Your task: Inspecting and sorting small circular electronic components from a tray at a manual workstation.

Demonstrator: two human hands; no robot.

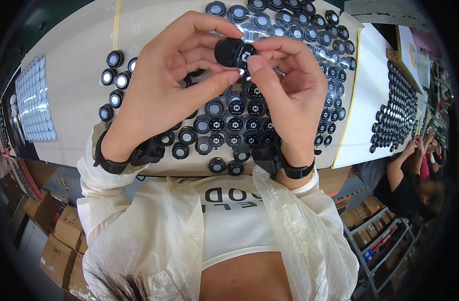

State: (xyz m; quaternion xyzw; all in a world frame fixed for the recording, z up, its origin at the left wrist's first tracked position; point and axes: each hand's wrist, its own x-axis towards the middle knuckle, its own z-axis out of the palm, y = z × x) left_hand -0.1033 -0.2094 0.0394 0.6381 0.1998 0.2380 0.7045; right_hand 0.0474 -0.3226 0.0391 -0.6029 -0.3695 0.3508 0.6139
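My left hand (169,75) pinches a small round black disc (225,52) by its rim, thumb below and fingers above, over the middle of the table. My right hand (297,83) grips a black round label (246,54) with a white mark, thumb on its front. The label overlaps the disc's right side; whether the two are stuck together I cannot tell. Below my hands stand rows of round black parts (235,124) with the same white mark on top. Other black parts with pale centres (187,135) sit around them.
Many black round parts (284,19) crowd the table's far side. A few stand left of my left wrist (115,58). Sheets of pale round discs (36,100) lie at far left. More black parts (395,115) cover a white surface at right, near another person's arm (405,155).
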